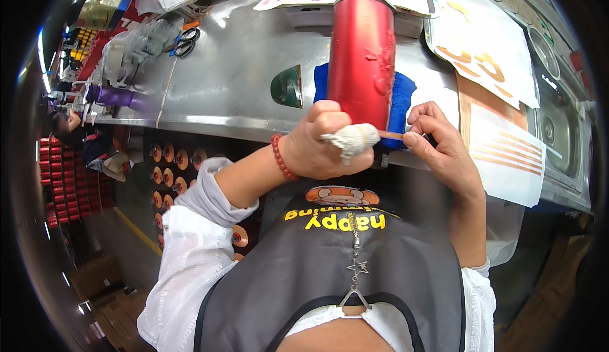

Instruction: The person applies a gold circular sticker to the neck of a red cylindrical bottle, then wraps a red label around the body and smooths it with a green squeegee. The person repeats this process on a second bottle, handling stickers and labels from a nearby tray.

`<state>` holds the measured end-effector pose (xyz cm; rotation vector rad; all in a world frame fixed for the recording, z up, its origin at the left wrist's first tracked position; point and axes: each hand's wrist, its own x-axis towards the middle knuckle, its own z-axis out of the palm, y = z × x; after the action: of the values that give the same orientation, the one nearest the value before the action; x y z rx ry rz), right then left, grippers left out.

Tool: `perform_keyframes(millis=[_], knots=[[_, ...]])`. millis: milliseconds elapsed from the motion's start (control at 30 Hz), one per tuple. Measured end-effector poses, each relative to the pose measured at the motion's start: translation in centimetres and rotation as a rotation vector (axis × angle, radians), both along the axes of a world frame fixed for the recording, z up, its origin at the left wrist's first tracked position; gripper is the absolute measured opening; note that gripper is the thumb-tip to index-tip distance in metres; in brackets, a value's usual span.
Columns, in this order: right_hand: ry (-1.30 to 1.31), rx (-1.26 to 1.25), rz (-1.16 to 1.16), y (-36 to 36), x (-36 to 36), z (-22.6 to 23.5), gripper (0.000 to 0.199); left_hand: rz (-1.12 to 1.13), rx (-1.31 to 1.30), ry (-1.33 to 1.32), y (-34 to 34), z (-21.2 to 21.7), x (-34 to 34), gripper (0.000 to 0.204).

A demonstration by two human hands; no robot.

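The left hand (327,146) is curled into a loose fist at the near edge of the metal workbench (222,79), its forearm coming up from the lower left with a red bead bracelet (281,158) at the wrist. A white cloth wrap (350,139) covers one fingertip, and the closed fingers press against the lower end of a red cylindrical tumbler (361,60). The tumbler lies lengthwise on a blue towel (401,101), its metal-rimmed mouth pointing away from the person. The right hand (444,146) comes in from the right with its wrist bent; thumb and forefinger are pinched shut on a thin orange strip (391,135) that runs across to the tumbler's base, the other fingers folded loosely. Beside the towel sits a dark green dome-shaped piece (288,86). Sheets of orange decals (488,53) lie to the right, and black scissors (184,42) rest further left.
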<state>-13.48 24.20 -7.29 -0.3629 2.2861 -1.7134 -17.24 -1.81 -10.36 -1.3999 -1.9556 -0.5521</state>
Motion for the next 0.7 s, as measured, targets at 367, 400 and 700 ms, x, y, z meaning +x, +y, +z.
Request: perform_keyframes(millis=[367, 400, 700], knots=[[-0.003, -0.007, 0.019, -0.2, -0.1, -0.5, 0.024, 0.014, -0.073, -0.038, 0.5, 0.4, 0.2, 0.028], [-0.009, -0.005, 0.007, -0.2, -0.1, -0.5, 0.024, 0.011, -0.004, -0.004, 0.5, 0.3, 0.1, 0.027], [-0.019, 0.019, 0.017, -0.4, -0.4, -0.7, 0.023, -0.008, -0.032, -0.021, 0.4, 1.2, 0.2, 0.033]])
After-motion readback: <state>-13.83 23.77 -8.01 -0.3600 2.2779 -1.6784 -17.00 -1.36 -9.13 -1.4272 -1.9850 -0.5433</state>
